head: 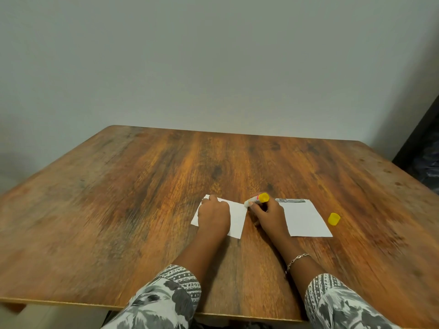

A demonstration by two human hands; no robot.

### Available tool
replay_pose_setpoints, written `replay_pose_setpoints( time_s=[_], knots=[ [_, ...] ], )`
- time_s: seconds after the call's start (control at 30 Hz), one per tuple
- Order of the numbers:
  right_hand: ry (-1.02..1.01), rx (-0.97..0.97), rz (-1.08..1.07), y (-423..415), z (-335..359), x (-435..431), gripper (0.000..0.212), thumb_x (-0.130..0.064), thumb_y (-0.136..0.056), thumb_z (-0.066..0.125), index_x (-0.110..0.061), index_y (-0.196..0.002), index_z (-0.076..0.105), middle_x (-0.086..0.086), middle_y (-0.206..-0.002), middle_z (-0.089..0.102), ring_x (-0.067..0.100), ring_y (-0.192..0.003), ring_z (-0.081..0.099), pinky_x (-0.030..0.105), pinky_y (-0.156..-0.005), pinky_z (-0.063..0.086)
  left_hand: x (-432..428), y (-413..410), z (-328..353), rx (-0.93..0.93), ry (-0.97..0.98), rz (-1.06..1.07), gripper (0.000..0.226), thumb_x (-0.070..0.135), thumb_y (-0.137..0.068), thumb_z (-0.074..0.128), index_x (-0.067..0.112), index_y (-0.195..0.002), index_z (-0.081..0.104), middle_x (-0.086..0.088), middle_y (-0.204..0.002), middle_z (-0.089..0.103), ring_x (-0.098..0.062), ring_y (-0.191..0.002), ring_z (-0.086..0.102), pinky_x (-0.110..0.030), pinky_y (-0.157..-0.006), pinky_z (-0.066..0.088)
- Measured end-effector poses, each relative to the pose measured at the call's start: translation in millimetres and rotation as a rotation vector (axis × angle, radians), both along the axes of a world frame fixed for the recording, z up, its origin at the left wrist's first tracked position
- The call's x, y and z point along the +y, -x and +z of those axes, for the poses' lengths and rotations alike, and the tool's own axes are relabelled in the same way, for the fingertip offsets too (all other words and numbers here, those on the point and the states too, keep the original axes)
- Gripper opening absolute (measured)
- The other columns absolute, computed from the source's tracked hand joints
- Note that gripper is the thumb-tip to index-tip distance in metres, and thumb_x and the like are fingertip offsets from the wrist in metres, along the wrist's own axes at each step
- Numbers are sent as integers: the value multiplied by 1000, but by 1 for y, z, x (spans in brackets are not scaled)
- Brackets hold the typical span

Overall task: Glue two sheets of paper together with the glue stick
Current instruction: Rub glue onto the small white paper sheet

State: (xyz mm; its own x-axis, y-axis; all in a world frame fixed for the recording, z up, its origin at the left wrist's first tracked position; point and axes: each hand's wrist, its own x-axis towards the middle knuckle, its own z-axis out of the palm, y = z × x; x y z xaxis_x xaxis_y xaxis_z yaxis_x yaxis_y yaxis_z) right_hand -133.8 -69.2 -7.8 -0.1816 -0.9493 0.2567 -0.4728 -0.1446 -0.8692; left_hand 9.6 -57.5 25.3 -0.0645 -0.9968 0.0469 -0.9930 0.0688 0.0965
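A pale wall (pixel 213 55) is rising at 12 o'clock behind the wood-grain counter (pixel 142 186). A dark shape (pixel 425 150) is showing at 3 o'clock.

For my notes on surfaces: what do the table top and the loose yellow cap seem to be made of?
Table top: wood-grain pattern, matt, thin pale edge, so perhaps laminate board. Yellow cap: smooth, evenly coloured, probably plastic.

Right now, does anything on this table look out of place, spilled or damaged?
Nothing stands out. The small yellow plastic cap sits apart from the yellow-ended glue stick, beside the right-hand white paper sheet.
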Motion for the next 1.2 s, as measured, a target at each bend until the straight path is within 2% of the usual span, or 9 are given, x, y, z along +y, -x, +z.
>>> replay_pose_setpoints(
  time_s=[0.23, 0.4, 0.57, 0.73, 0.83, 1.0, 1.2],
  knots=[
    [-18, 18, -1, -1, 0, 3, 15, -22, -85, 60, -11, -95, 61, 2, -85, 64, 19, -79, 61, 22, -67, 48, -1, 0, 0, -4, 19, -3, 37, 29, -93, 51, 9, -124, 52, -15, -131, 49, -26, -115, 50, -31, -89, 46],
    [-2, 27, 35, -1, 2, 8, 9, -21, -84, 62, -15, -90, 61, 0, -83, 64, 17, -79, 61, 30, -70, 50, -1, 0, 0, -4, 22, 2, 40, 29, -92, 52, 10, -126, 51, -15, -134, 47, -27, -118, 49, -32, -93, 45],
    [5, 21, 76, -1, 3, 16, 8, -21, -83, 64, -18, -89, 60, -3, -83, 62, 11, -78, 59, 21, -66, 45, -1, 0, -2, -9, 43, -4, 37, 28, -92, 52, 9, -124, 52, -14, -131, 50, -26, -116, 51, -31, -90, 46],
    [-2, 12, 111, -2, 5, 26, 9, -23, -83, 63, -28, -86, 56, -15, -80, 60, 9, -80, 59, 20, -67, 46, -1, 1, -3, -13, 48, 4, 38, 29, -92, 52, 10, -125, 52, -14, -133, 49, -27, -117, 50, -31, -91, 46],
    [-3, 21, 117, -3, 6, 31, 9, -24, -83, 63, -28, -88, 57, -17, -80, 59, 7, -78, 59, 17, -65, 44, -1, 0, -3, -22, 52, 0, 36, 28, -92, 52, 10, -124, 54, -15, -132, 49, -27, -117, 49, -31, -90, 45],
    [-18, 18, 129, -2, 5, 39, 11, -26, -83, 64, -27, -92, 58, -16, -83, 59, 8, -81, 60, 19, -69, 47, -1, 0, -4, -25, 60, -4, 37, 29, -92, 52, 10, -124, 54, -15, -132, 49, -27, -117, 50, -31, -91, 45],
    [-60, 43, 144, -3, 6, 49, 11, -32, -81, 64, -27, -89, 59, -11, -85, 63, 11, -83, 62, 29, -76, 52, -2, -1, -3, -7, 65, -1, 35, 29, -94, 49, 10, -122, 56, -14, -129, 51, -26, -114, 52, -31, -90, 45]
  ],
)
